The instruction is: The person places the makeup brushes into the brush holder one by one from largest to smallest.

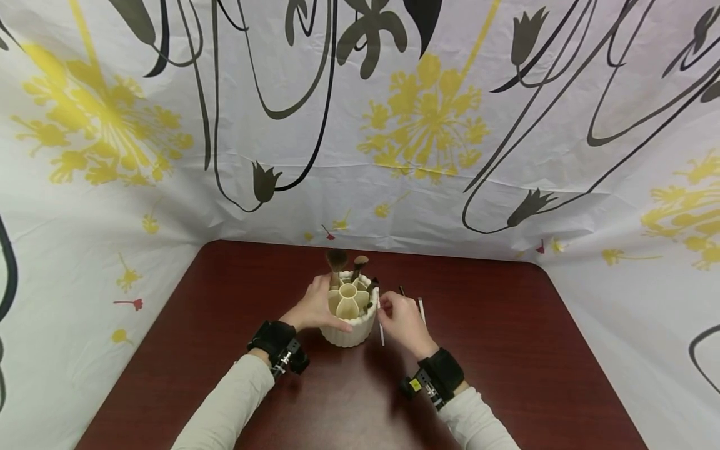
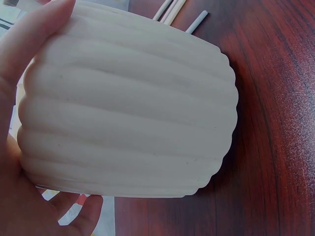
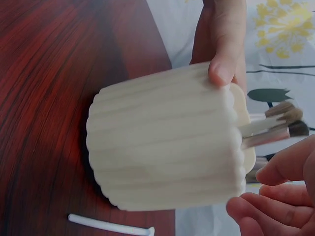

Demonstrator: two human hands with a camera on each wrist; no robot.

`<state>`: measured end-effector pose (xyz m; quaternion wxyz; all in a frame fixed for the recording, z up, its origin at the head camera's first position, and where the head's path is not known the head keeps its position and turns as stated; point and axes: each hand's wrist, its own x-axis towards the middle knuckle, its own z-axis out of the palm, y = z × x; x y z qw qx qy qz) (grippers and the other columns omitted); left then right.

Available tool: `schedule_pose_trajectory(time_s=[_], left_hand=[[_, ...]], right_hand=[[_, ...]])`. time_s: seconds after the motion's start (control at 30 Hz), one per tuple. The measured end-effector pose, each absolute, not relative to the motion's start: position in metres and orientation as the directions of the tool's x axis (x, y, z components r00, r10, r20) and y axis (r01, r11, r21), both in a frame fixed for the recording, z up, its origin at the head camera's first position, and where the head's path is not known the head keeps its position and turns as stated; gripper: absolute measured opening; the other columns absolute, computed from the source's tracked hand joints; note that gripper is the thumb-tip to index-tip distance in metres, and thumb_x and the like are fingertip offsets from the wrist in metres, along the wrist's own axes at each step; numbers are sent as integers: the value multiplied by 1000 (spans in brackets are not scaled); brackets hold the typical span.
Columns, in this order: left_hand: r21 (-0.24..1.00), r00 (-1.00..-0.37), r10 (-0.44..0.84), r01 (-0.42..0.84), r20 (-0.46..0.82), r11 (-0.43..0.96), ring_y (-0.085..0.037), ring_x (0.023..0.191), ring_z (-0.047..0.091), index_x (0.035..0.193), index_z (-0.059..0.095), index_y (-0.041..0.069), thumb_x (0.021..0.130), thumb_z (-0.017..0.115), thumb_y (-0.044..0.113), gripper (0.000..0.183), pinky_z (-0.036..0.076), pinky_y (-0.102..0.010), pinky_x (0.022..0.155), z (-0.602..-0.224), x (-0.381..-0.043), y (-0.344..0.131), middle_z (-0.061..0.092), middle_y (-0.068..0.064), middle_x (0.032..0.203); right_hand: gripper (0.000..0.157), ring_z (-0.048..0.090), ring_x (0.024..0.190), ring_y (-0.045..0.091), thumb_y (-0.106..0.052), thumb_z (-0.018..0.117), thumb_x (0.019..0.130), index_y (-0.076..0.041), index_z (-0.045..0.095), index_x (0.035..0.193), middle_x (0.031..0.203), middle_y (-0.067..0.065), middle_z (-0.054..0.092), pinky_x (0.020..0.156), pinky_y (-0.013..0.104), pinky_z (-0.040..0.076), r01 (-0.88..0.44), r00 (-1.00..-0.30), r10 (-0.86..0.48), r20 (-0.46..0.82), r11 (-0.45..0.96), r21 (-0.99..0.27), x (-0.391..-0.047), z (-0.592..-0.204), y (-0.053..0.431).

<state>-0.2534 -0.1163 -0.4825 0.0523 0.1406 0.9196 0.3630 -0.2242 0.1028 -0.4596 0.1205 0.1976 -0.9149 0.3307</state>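
Observation:
A cream, ribbed makeup brush holder (image 1: 344, 335) with petal-shaped compartments stands on the table. My left hand (image 1: 316, 307) grips it at the rim, thumb on the near side and fingers around the far left. In the left wrist view its ribbed wall (image 2: 133, 113) fills most of the picture. A large fluffy makeup brush (image 1: 336, 257) and a smaller brush (image 1: 360, 262) rise from the back compartments; a dark-tipped brush (image 1: 373, 285) leans at the right. My right hand (image 1: 402, 320) is beside the right rim, fingers loosely bent, with nothing visible between thumb and fingertips.
Slim white-handled brushes (image 1: 422, 310) lie on the dark red wooden table (image 1: 495, 350), right of the holder. One pale stick (image 3: 110, 225) lies close to the holder's base. A white patterned cloth (image 1: 315, 144) hangs behind the table.

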Motion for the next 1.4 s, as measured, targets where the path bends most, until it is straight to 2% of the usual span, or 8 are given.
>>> schedule_pose_trajectory(time_s=[0.43,0.67,0.9,1.4], left_hand=[[684,-952,306,228,7,693,-39,126,26,142,17,2,47,86,48,126,33,-50,97,-480,-252,-117,23,-21,138],[705,-942,328,282,75,651,-42,122,29,140,21,-1,45,82,58,127,34,-55,93,-481,-251,-118,27,-23,133],[689,-951,309,226,3,688,-40,126,25,142,18,1,47,86,47,125,32,-51,97,-479,-252,-117,24,-21,138],[688,-952,307,231,14,687,-39,125,28,142,17,1,47,86,48,126,35,-51,95,-481,-253,-117,25,-22,137]], right_hand=[[18,52,64,12,-3,60,75,-4,63,93,83,6,61,55,28,43,-313,-935,-155,320,783,-537,-228,-473,126],[17,52,61,12,-4,60,76,-3,62,93,85,9,61,53,28,42,-270,-951,-135,279,804,-530,-230,-483,137],[17,57,65,16,-7,64,77,-2,63,93,83,10,62,52,31,45,-223,-960,-103,259,841,-493,-234,-490,142],[18,48,57,14,-8,66,77,0,63,93,76,7,58,47,28,37,-154,-984,-91,156,872,-465,-237,-513,150]])
